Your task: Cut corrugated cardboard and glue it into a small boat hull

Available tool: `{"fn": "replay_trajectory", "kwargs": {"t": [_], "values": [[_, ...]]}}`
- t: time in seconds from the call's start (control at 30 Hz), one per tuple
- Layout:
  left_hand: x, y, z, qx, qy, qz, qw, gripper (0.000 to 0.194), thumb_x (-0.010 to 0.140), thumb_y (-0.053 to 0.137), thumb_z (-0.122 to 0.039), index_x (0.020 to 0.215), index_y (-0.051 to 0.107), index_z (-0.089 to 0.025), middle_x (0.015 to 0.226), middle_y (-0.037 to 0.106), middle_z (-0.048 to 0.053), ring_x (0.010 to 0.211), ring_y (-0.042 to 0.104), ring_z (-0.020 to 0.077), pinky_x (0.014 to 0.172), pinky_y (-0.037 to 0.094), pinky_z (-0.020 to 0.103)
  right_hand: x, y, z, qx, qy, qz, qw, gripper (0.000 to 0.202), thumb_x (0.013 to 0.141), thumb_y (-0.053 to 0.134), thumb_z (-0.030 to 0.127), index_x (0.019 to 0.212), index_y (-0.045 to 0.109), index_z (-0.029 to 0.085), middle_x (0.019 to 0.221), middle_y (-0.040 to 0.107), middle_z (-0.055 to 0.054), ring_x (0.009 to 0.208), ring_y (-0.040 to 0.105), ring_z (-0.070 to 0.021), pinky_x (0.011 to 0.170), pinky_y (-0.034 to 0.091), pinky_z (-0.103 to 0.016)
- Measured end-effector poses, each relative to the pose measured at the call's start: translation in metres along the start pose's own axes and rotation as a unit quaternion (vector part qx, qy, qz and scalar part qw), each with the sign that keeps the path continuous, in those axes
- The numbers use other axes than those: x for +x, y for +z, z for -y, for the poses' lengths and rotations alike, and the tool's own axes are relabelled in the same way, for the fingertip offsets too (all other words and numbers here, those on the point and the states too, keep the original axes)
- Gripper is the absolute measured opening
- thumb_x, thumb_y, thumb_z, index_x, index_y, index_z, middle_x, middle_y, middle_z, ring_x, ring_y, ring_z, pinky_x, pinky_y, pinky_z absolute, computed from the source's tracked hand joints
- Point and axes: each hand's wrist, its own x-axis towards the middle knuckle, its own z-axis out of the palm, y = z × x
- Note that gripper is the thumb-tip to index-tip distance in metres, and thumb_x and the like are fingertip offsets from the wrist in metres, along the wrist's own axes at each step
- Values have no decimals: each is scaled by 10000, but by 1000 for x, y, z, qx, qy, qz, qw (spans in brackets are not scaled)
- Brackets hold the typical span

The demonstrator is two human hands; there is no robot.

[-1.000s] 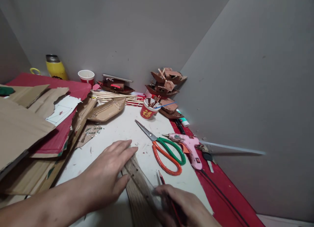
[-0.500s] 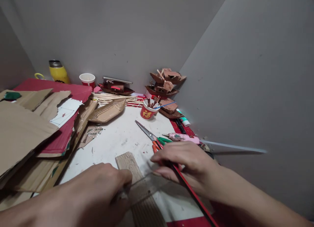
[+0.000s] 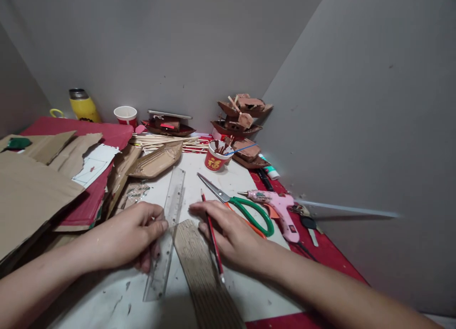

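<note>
My left hand [image 3: 133, 239] pinches a clear plastic ruler [image 3: 167, 227] that lies flat on the white work surface [image 3: 171, 291], its far end pointing toward the back. My right hand [image 3: 228, 234] holds a red pencil [image 3: 213, 236], tip toward the back, and rests beside the end of a long strip of wood-grain cardboard [image 3: 201, 272]. That strip lies between both hands and runs off the near edge. The ruler sits just left of the strip.
Green-and-orange scissors [image 3: 245, 210] and a pink glue gun [image 3: 278, 210] lie to the right. A red cup [image 3: 215, 160], model boats [image 3: 242, 122], wooden sticks [image 3: 164, 141] and a cardboard hull [image 3: 156, 160] sit behind. Cardboard sheets [image 3: 32, 186] pile up left. Grey walls close in behind and right.
The ruler has been taken off the strip and laid to its left under my left hand. My right hand moved left off the scissors, pencil now pointing away.
</note>
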Motion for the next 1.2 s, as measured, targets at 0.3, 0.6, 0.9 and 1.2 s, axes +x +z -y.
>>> {"fn": "replay_trajectory", "kwargs": {"t": [0.3,0.6,0.9,1.2], "values": [[5,9,0,2,-46,71,996,329,830,502,-471,683,487,-177,490,571,-21,401,538,113,442,440,225,-11,7,-8,-23,-39,2,999,349,848,557,80,1187,568,164,1102,630,-110,1035,560,-211,901,466,-366],[7,16,1,72,-80,29,994,332,852,429,-500,697,428,-206,492,556,-32,373,513,124,377,340,209,-16,10,-10,-42,-73,-17,996,407,803,544,72,1201,542,157,1060,648,-119,1015,556,-247,878,471,-413],[1,8,-5,459,244,-144,842,268,913,403,-283,909,652,-183,897,681,94,798,635,215,705,489,338,-19,4,-8,-58,-103,43,992,451,804,542,125,1254,513,129,1112,647,-140,1064,523,-271,915,441,-451],[23,7,21,499,264,-94,820,567,946,397,-431,1463,327,-208,1547,281,111,1418,253,278,1135,273,475,-20,-7,-12,-83,-90,111,986,617,796,712,309,1337,477,128,1281,561,-177,1228,446,-295,988,405,-441]]}}
